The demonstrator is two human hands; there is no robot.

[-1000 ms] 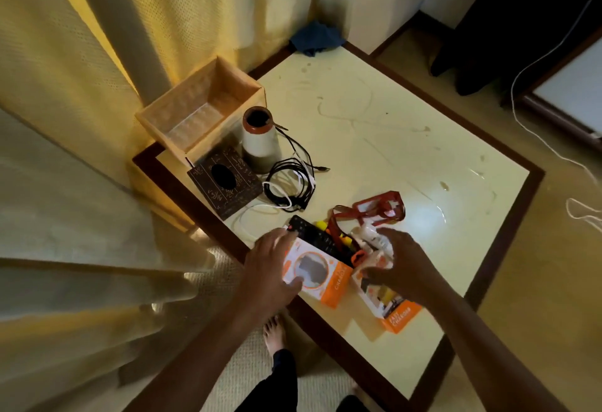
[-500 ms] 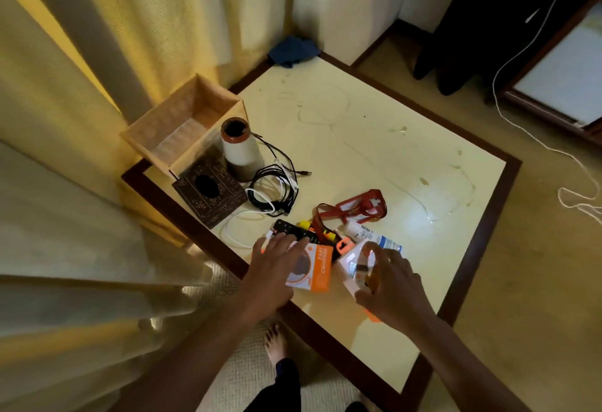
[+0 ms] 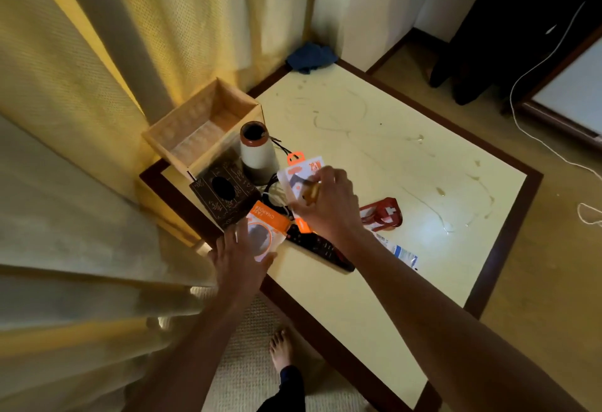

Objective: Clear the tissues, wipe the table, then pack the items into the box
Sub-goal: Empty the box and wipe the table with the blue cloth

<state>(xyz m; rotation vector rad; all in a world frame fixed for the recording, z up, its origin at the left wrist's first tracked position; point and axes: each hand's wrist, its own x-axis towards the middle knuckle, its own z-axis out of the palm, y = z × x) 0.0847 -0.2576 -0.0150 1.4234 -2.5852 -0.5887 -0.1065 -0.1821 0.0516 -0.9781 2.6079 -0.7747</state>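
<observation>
**Two packs in hand, near-left corner of table**

Left hand (image 3: 241,258): the fingers are laid almost straight over the orange charger pack (image 3: 265,227) and the thumb is hooked at its lower edge. The pack is gripped just beside the dark tissue holder (image 3: 224,193).

Right hand (image 3: 329,208): the fingers are curled round the white blister pack (image 3: 298,172), which is held above the black cables (image 3: 272,191). A small yellowish piece is seen among the fingers; what it is cannot be told.

Counts:
- Packs: 2, one per hand.
- Woven box (image 3: 202,125): 1, set at the left corner of the table (image 3: 374,157).
- Vase (image 3: 257,149): 1, just beside the box.
- Remote (image 3: 321,247): 1.
- Red pouch (image 3: 382,214): 1.
- Blue-white sachet (image 3: 402,252): 1.
- Blue cloth (image 3: 311,56): 1, at the far corner.
</observation>
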